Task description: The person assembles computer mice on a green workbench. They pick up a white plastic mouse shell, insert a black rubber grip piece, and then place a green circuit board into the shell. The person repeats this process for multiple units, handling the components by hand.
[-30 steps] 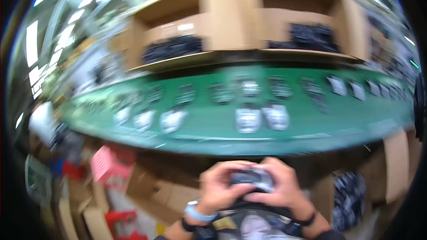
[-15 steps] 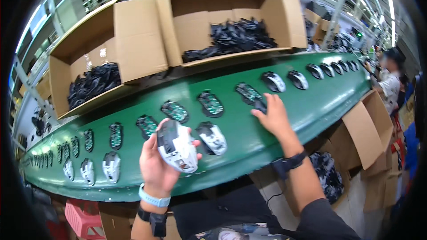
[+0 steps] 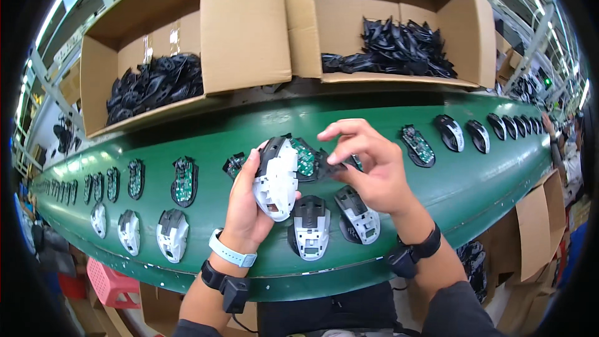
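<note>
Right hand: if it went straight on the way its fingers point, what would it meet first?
Probably the white-and-black mouse shell in the left hand; depth is unclear, but the green circuit board between the hands seems to lie lower.

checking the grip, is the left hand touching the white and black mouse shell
Touching. The head view shows the left hand wrapped around the left edge of the mouse shell.

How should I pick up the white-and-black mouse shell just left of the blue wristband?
Best pinch the mouse shell across its middle, thumb and fingers on its two long sides, from above. It lies on the green table, longer than wide, one end toward the near edge, so both sides seem reachable.
</note>
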### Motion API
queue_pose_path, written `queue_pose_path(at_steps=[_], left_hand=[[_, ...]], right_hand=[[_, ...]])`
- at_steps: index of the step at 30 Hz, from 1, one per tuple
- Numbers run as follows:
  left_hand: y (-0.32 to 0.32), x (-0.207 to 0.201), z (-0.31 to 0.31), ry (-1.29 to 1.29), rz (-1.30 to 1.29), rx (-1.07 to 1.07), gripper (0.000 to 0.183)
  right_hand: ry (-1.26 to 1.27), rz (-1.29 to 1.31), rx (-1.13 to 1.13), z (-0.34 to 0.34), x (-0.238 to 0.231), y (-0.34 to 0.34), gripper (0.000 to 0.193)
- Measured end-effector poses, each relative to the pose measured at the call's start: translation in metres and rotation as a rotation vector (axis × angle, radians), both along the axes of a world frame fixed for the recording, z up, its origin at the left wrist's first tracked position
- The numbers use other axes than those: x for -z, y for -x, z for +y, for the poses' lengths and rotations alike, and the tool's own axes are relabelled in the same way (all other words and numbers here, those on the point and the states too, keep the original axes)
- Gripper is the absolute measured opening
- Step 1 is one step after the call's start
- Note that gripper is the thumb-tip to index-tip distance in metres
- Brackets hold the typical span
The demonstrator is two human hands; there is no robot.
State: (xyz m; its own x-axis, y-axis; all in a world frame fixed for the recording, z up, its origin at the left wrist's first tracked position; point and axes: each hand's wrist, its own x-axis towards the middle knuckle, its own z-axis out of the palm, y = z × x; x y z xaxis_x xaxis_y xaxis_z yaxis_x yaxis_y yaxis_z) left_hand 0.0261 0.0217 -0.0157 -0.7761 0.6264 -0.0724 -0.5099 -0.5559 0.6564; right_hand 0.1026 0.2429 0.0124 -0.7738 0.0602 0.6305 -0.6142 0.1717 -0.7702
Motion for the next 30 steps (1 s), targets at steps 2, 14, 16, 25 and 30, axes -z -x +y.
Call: queue_pose_path(at_steps=[2, 14, 16, 25, 30], left_hand=[[0.0, 0.003, -0.002, -0.021, -0.027, 0.003, 0.046], [-0.012, -0.013, -0.005, 0.026, 0.2, -0.055, 0.074], [-0.008, -0.009, -0.01, 0.022, 0.192, -0.124, 0.071], [0.03, -0.008, -0.021, -0.007, 0.273, -0.676, 0.052], [0.02, -0.021, -0.034, 0.025, 0.281, -0.749, 0.057]], right_hand=[[-0.309, 0.188, 0.213, -0.002, -0.003, 0.0, 0.038], [0.181, -0.277, 0.005, -0.019, 0.003, -0.019, 0.022], [0.3, -0.489, -0.062, -0.011, -0.002, -0.012, 0.03], [-0.284, -0.575, 0.06, -0.079, -0.003, -0.017, 0.039], [-0.456, -0.144, 0.267, -0.053, -0.028, 0.02, 0.016]])
